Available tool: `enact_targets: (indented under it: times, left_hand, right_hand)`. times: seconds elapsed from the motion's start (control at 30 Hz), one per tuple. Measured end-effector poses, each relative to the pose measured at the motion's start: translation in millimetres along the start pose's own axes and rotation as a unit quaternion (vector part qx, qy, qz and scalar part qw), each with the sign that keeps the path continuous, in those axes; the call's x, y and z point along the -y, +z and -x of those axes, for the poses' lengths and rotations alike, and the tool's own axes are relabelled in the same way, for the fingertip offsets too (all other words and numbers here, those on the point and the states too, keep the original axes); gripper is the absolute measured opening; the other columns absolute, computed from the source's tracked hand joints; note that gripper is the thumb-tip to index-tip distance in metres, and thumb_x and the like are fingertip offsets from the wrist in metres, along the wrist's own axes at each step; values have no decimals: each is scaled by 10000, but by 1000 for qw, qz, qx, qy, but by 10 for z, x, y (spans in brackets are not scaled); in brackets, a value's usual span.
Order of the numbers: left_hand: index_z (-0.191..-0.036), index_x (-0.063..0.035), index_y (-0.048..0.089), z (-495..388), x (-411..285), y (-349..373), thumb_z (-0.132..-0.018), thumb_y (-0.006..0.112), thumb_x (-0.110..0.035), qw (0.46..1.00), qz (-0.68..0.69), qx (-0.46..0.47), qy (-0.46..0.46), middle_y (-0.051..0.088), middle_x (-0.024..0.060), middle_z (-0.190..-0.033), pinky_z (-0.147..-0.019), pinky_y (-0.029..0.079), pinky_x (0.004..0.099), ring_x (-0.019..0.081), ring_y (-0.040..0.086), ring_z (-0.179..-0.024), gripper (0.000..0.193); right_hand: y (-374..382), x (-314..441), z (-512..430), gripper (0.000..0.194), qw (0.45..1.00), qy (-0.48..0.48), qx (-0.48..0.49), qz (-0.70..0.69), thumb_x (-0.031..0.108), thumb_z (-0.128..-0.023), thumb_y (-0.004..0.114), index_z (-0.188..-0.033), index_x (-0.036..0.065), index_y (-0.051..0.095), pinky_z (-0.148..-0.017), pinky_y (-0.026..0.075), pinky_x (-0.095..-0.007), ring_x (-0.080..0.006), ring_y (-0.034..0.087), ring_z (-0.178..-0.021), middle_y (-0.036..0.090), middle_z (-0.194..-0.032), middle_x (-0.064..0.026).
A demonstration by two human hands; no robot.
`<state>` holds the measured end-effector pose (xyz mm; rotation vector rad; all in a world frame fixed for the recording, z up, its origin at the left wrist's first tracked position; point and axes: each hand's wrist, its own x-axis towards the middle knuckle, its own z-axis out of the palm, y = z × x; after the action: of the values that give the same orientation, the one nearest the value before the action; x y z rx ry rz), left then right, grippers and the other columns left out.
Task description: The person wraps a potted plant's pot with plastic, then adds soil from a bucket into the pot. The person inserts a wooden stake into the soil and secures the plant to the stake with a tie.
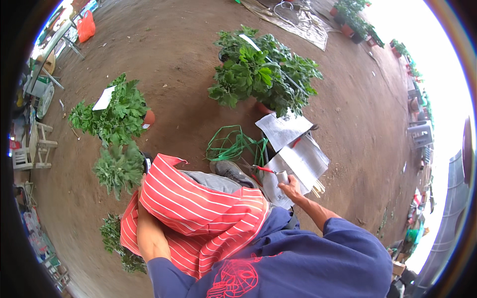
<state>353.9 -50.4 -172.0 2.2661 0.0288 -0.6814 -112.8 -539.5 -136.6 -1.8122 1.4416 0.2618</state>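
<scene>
My right hand [291, 187] grips a small white roll [282, 176] above printed paper sheets [298, 158]. Beside the roll lie scissors with red handles [265, 169], close to my shoe. Most of my left hand [142, 179] is hidden by a red-and-white striped apron [193, 203] over my lap. It reaches towards a black pot [146, 162] whose leafy plant [121, 169] leans left; whether the fingers hold the pot is hidden. A tangle of green plastic twine [233, 145] lies between the papers and my shoe [229, 172].
Ahead stand bushy potted plants [264, 70], one with a white tag. To the left is another tagged plant [119, 111] in a terracotta-coloured pot [148, 119]; more foliage [111, 232] sits beside my left arm. Thin sticks [318, 189] poke from under the papers. A grey plastic stool [421, 133] stands far right.
</scene>
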Motion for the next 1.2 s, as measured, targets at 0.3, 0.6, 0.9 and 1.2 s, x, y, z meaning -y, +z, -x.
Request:
enact_targets:
  times: [0.3,0.6,0.9,1.2]
  left_hand:
    - [-1138,1,754,324,-353,-143,-1047,601,-323,998,41,39,21,782,157,-953,-778,557,407,258,742,-894,370]
    - [-1196,15,730,1490,-1228,-651,-1059,591,-221,975,209,-62,50,783,89,-1035,-841,568,352,179,711,-915,306]
    - [-1188,29,682,2046,-1608,-208,-969,658,-30,928,64,-286,231,718,213,-1128,-934,557,429,378,701,-1062,227]
    - [-1235,11,628,1780,-1699,-371,-846,620,63,945,88,-230,215,654,189,-1215,-945,542,477,403,639,-1077,393]
  right_hand:
    - [-69,-169,-546,635,975,-130,-120,134,240,-784,797,-1347,11,612,-1018,539,-490,-430,668,-1171,623,-1357,-267]
    - [-30,2394,627,212,880,-393,102,-246,-22,-933,682,-1143,3,678,-845,578,-290,-159,705,-931,723,-1039,-73]
    - [475,3892,1963,427,524,-821,204,99,129,-785,727,-1209,78,735,-1069,465,-530,-389,549,-1370,600,-1471,-147]
    - [821,4188,1878,389,547,-758,288,208,113,-695,700,-1079,97,756,-1108,414,-506,-347,522,-1377,630,-1431,-105]
